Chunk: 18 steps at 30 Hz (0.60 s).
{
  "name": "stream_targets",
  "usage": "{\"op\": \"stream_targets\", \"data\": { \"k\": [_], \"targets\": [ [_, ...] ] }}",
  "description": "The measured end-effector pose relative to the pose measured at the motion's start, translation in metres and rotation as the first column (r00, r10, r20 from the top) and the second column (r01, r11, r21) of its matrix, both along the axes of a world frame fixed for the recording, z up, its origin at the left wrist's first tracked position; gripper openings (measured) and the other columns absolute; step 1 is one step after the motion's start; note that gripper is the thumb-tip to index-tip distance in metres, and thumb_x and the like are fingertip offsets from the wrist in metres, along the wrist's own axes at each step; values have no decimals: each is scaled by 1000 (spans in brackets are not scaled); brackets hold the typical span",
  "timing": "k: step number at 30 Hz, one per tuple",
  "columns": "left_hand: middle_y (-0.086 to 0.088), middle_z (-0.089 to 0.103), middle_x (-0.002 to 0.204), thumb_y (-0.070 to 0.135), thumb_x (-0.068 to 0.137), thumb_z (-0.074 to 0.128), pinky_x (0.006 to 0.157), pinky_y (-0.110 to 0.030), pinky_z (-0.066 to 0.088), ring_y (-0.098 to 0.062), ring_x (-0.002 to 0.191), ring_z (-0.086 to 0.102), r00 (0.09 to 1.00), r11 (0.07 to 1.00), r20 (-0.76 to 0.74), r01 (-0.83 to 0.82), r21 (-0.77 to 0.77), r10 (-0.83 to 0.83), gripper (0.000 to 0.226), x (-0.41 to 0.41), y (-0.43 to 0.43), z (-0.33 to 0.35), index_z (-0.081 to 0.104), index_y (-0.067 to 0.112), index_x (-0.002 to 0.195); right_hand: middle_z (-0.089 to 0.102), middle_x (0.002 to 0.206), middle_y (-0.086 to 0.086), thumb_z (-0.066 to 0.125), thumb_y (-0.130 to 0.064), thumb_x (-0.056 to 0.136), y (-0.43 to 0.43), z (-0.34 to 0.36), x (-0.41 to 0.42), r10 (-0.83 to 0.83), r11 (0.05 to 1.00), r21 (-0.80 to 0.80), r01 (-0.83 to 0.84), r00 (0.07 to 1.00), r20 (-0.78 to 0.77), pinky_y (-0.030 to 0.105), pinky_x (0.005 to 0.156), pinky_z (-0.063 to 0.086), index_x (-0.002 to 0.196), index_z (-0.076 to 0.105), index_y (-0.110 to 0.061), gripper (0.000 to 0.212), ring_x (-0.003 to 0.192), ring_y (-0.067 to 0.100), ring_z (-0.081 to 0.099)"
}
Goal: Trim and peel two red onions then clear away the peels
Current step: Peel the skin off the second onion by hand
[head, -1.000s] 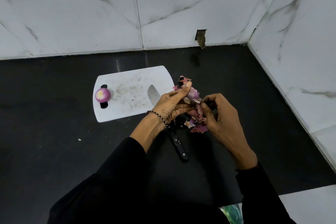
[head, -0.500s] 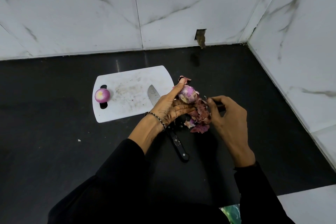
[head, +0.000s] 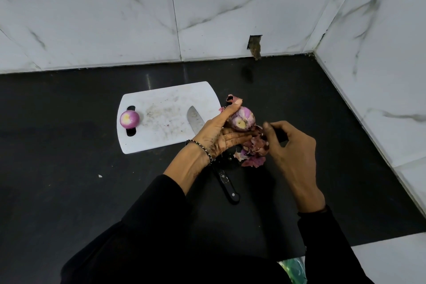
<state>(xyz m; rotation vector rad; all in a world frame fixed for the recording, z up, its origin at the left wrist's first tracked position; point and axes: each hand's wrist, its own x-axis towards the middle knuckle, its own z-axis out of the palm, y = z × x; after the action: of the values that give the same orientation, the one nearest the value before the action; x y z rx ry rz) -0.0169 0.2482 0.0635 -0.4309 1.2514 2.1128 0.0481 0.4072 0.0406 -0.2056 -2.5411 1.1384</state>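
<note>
My left hand (head: 216,132) holds a mostly peeled red onion (head: 242,118) above the black counter, its pale trimmed end facing me. My right hand (head: 289,145) is just right of the onion with fingers curled, pinching a strip of peel by the onion's lower right side. A heap of purple peels (head: 252,153) lies on the counter under both hands, and one loose peel (head: 234,99) lies past the onion. A second peeled onion (head: 129,119) sits on the left end of the white cutting board (head: 161,101).
A black-handled knife (head: 224,181) lies partly under my left wrist, its blade (head: 194,120) on the board's right side. Marble walls close the counter (head: 69,168) at the back and right. A green object (head: 294,270) shows at the bottom edge.
My left hand turned the onion so its trimmed end faces me. My right hand drew back to the right and pulled a peel strip off its side.
</note>
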Motion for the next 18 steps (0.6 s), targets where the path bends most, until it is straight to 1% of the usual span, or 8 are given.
{"op": "stream_targets", "data": {
  "k": [3, 4, 7, 11, 12, 15, 16, 18],
  "targets": [
    [-26, 72, 94, 32, 88, 71, 71, -36, 63, -30, 75, 73, 1000, 1000, 4, -20, 13, 20, 35, -1, -1, 1, 66, -1, 101, 65, 97, -18, 69, -23, 93, 1, 2, 1, 60, 998, -14, -60, 998, -28, 18, 77, 54, 110, 67, -22, 17, 89, -2, 64],
    [-26, 73, 96, 31, 89, 71, 72, -36, 63, -30, 76, 74, 1000, 1000, 0, -21, 14, 21, 36, -1, -1, 0, 66, -1, 103, 64, 98, -19, 68, -23, 93, 0, 4, 1, 69, 997, -28, -70, 997, -35, 15, 78, 53, 110, 66, -24, 17, 91, -3, 64],
    [-26, 71, 107, 33, 89, 70, 79, -38, 62, -30, 85, 73, 1000, 1000, -24, -8, 14, 9, 47, 0, -3, -1, 63, -3, 120, 65, 97, -20, 67, -27, 95, -4, 10, 1, 89, 990, -102, -96, 993, -71, 11, 76, 50, 106, 65, -31, 11, 92, -2, 63],
    [-23, 72, 102, 35, 92, 66, 82, -41, 61, -28, 83, 73, 999, 1000, -49, -12, 7, 12, 47, 1, -4, -2, 61, 1, 124, 67, 99, -13, 74, -31, 89, -5, 14, 0, 165, 976, -126, -179, 980, -114, 18, 67, 53, 104, 67, -24, 18, 88, 6, 66],
    [-22, 72, 100, 35, 92, 66, 80, -40, 61, -27, 81, 73, 998, 1000, -55, -7, -3, 7, 46, 1, -4, -3, 62, 1, 122, 66, 99, -13, 76, -32, 86, -6, 15, -1, 192, 971, -123, -206, 974, -119, 19, 66, 53, 103, 66, -24, 21, 86, 7, 66],
    [-19, 73, 95, 35, 92, 65, 67, -32, 62, -24, 78, 72, 998, 1000, -53, 13, -17, -14, 38, 2, -5, -2, 66, 2, 112, 63, 99, -14, 79, -35, 79, -9, 16, -2, 260, 955, -110, -276, 956, -139, 20, 62, 53, 101, 62, -28, 29, 82, 10, 64],
    [-20, 73, 98, 36, 92, 65, 66, -31, 61, -25, 82, 72, 999, 1000, -51, 19, -22, -20, 39, 2, -6, -2, 66, 2, 112, 63, 98, -15, 79, -36, 79, -11, 16, -3, 274, 951, -104, -291, 950, -149, 21, 61, 52, 101, 61, -29, 29, 81, 11, 63],
    [-23, 71, 110, 38, 91, 66, 75, -33, 61, -30, 98, 71, 997, 998, -58, 42, -37, -44, 47, 1, -6, -3, 64, 1, 119, 63, 97, -14, 79, -34, 80, -12, 15, -4, 284, 949, -95, -301, 945, -162, 19, 59, 50, 100, 62, -28, 27, 78, 12, 62]
  ]
}}
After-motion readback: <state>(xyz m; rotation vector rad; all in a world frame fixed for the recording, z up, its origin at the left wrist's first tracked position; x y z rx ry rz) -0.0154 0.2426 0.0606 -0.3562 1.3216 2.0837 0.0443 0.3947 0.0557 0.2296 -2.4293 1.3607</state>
